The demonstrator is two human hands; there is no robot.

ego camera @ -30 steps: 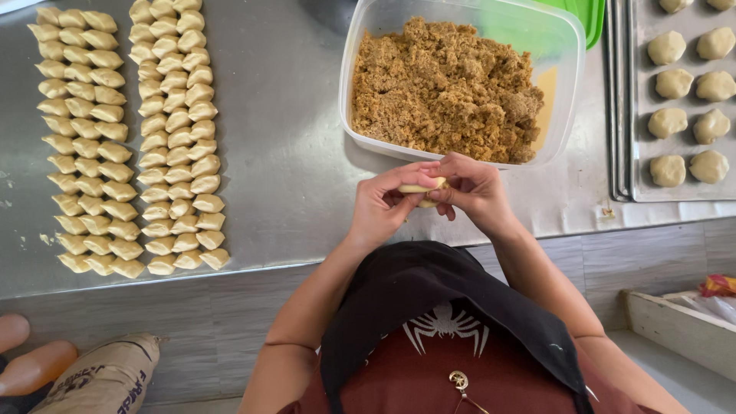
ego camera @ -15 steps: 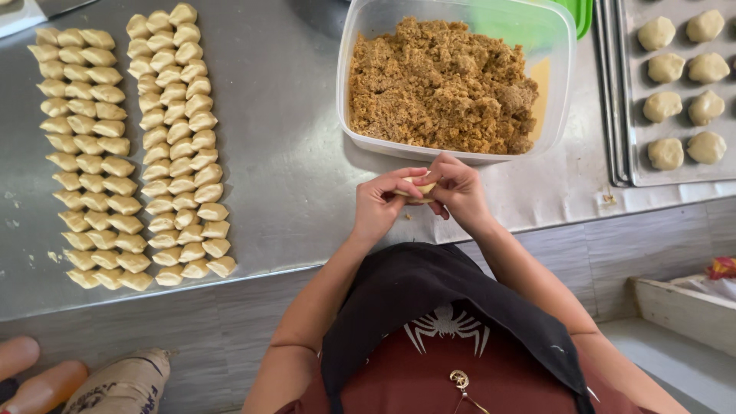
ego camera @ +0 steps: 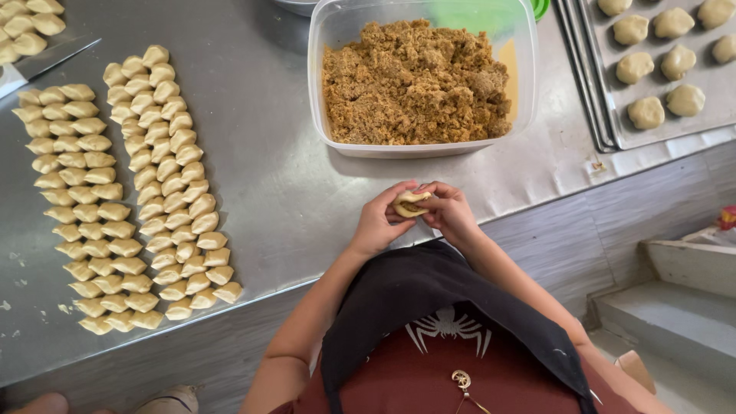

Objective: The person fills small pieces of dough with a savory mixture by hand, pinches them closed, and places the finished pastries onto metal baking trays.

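Head view, looking straight down: left hand [ego camera: 379, 222] and right hand [ego camera: 448, 215] brought together just past the near edge of the brushed steel worktop [ego camera: 284, 184], fingers of both pinched on one small pale folded dough piece [ego camera: 411, 204], held up between the fingertips, clear of the surface. Directly beyond the hands, near but apart: clear rectangular plastic tub [ego camera: 337, 38] heaped with brown crumbly filling [ego camera: 414, 80]. Off to the left, well apart: two long columns of shaped pale pastry pieces [ego camera: 123, 192] lying packed on the steel, a few more at top left [ego camera: 27, 27] cut by the frame edge. Top right: grey metal baking tray [ego camera: 606, 115] with round pale dough balls [ego camera: 652, 65], cut off at top and right. Green lid or container [ego camera: 540, 8] behind the tub, mostly out of frame, kind unclear. Below the hands: black apron [ego camera: 429, 291] over dark red shirt with a white printed figure. Grey tiled counter front [ego camera: 575, 238] and a step at lower right. Inside of the dough piece hidden by the fingers; cannot tell whether filling sits in it. Something pale at the bottom left edge, too cropped to identify.
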